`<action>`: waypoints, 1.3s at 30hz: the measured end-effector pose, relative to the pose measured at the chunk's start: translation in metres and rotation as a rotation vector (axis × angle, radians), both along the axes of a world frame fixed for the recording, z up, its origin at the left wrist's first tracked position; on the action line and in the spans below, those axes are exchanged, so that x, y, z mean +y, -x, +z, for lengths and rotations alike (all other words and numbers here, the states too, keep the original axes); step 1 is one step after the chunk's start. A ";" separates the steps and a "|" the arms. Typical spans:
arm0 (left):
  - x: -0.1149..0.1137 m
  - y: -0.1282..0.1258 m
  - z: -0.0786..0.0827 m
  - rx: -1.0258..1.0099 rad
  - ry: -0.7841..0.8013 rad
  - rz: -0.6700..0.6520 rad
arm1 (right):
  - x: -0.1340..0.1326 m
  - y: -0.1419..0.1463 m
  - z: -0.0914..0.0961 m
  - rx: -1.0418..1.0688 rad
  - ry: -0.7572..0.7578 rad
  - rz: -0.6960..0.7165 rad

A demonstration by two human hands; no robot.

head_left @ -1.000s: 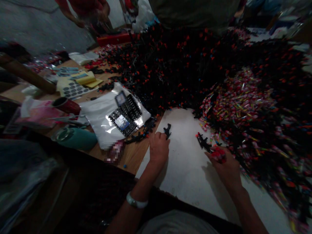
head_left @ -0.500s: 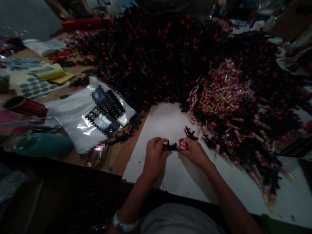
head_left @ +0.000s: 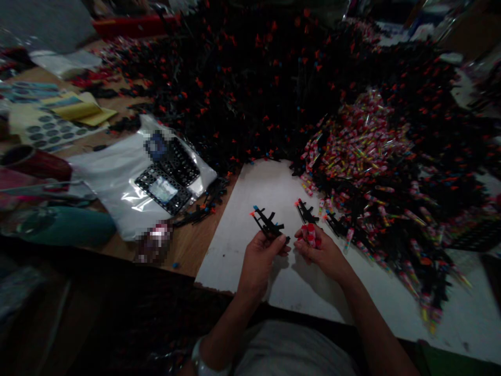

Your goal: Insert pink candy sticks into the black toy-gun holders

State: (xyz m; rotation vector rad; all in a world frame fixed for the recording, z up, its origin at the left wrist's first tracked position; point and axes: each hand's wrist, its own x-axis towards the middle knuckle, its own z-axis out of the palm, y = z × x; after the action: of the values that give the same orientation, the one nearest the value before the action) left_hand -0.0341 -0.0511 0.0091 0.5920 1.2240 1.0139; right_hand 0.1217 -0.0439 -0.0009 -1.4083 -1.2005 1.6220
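My left hand (head_left: 260, 261) is closed on a small black toy gun (head_left: 266, 222) with orange and blue tips, raised above the white board (head_left: 230, 250). Close beside it, my right hand (head_left: 323, 256) grips several small tubes with red caps (head_left: 311, 234); their lower ends are hidden by the fingers. Just beyond that hand, another black toy gun (head_left: 308, 213) with an orange tip lies on the board. A further toy gun (head_left: 334, 224) rests to its right, at the edge of a pile.
A large heap of black toy guns (head_left: 250, 89) spreads across the back. Colourful tubes (head_left: 364, 141) are piled at the right. On the left are a clear plastic bag (head_left: 113, 172), a teal bottle-like object (head_left: 58, 225), a red cup (head_left: 39, 169) and a sticker sheet (head_left: 50, 130).
The toy gun in my left hand has been turned so its orange tip points up and left. My right hand has drawn slightly nearer to me, red caps now upward.
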 end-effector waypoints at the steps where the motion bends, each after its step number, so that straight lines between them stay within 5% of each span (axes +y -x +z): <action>1: 0.001 0.000 0.000 0.017 -0.007 0.021 | -0.001 -0.003 0.000 -0.011 0.001 0.029; 8: 0.004 0.003 -0.003 0.031 -0.042 0.010 | -0.005 -0.010 0.004 -0.297 -0.124 0.236; 19: 0.003 -0.004 0.001 0.072 -0.037 0.016 | -0.013 0.000 -0.002 -0.904 -0.357 0.333; 30: 0.001 -0.006 0.000 0.081 0.028 0.104 | -0.027 0.006 -0.015 -0.706 -0.567 0.135; 39: -0.001 -0.007 -0.001 0.041 0.030 0.103 | -0.024 0.001 -0.019 -0.715 -0.612 0.163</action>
State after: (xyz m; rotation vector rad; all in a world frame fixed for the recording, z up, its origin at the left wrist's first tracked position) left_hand -0.0270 -0.0516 0.0082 0.5326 1.3152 1.0720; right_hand 0.1203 -0.0675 -0.0195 -1.5223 -2.0400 0.7004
